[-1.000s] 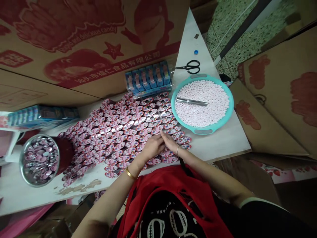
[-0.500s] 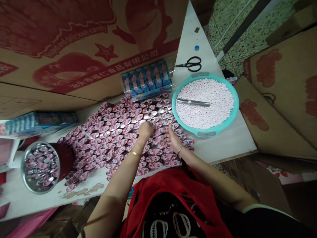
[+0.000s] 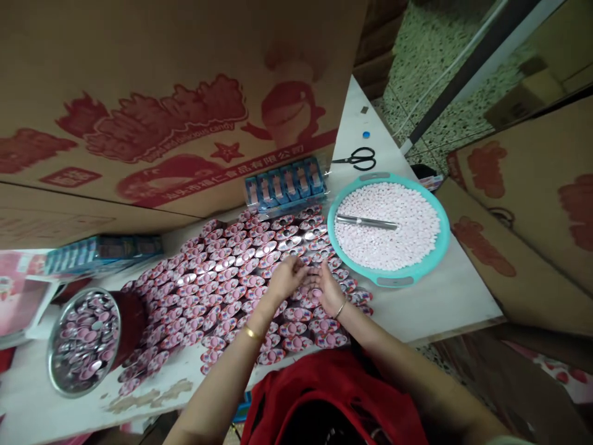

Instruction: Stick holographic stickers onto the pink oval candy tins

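Many small oval containers (image 3: pixel 227 275) with red printed rims stand packed in rows, most showing a pink piece on top. Over the right part of these rows, my left hand (image 3: pixel 283 279) is closed, its fingertips pinched; whatever lies in them is too small to make out. Facing it, my right hand (image 3: pixel 331 290) is loosely cupped with its fingers stretched apart, tips meeting the left fingers. Nothing can be made out in its palm. Near my right hand stands a turquoise basin (image 3: pixel 446 232) of small white candies (image 3: pixel 384 250), with a metal tube (image 3: pixel 365 222) lying on them.
Left of the rows, a metal pot (image 3: pixel 52 364) holds many pink-and-silver pieces. Behind stand a large carton (image 3: pixel 185 142) and a wrapped pack of blue boxes (image 3: pixel 285 188). Black scissors (image 3: pixel 361 159) and a blue cap (image 3: pixel 365 135) lie beyond the basin on the white table (image 3: pixel 445 303).
My hands have come closer together, and their fingers now meet. The view has tilted up, so everything appears lower in the picture.
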`<state>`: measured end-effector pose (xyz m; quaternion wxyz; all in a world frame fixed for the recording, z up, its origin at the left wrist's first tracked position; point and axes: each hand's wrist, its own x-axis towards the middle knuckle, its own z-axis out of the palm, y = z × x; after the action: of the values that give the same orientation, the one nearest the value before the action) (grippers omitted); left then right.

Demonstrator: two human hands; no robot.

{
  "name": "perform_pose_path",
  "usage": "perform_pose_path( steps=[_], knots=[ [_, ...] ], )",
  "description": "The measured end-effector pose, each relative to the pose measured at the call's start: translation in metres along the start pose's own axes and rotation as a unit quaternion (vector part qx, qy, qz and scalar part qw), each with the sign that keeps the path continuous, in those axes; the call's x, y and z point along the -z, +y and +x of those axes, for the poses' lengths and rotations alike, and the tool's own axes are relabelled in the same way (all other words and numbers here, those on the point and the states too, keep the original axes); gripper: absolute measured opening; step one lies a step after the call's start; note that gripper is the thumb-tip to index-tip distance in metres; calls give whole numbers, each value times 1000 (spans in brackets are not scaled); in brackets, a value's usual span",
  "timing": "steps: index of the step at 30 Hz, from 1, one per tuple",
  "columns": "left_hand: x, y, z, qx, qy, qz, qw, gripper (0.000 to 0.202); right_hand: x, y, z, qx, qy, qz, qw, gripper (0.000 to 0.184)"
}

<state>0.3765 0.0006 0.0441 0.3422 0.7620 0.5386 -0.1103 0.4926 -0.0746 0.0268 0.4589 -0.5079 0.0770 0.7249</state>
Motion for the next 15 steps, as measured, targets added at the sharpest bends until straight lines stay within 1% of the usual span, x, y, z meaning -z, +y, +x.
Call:
perform_pose_path(
  steps=[1,2,3,4,5,7,8,9,11,13,15],
  knots=[
    [-2,-1,-11,-69,5,-45,997,31,-2,-2,0,2,-2,9,1000,67],
    [-5,-2,-21,-123,11,-72,990,28,-5,-3,1,3,-6,16,1000,67],
    [-7,-2,-29,-153,20,-75,985,24,-8,-4,2,4,-9,22,1000,66],
    [-10,-3,-34,-160,34,-63,985,19,-11,-4,3,5,-13,28,1000,66],
    [-11,-4,-36,-152,51,-48,986,16,-14,-4,5,6,-16,32,999,65],
    [-12,-7,-31,-114,79,-44,989,17,-18,-2,9,12,-24,30,999,65],
    [-11,-9,-24,-83,87,-56,991,18,-19,-1,11,18,-28,20,999,65],
    [-9,-12,-16,-43,92,-69,992,20,-19,0,12,26,-30,1,999,65],
    [-2,-17,5,54,94,-70,992,22,-16,1,15,61,-10,-65,996,63],
    [6,-21,26,131,76,-28,988,23,-10,2,16,121,18,-150,981,57],
    [12,-23,44,167,35,22,985,25,-5,1,16,191,25,-221,956,49]
  ],
)
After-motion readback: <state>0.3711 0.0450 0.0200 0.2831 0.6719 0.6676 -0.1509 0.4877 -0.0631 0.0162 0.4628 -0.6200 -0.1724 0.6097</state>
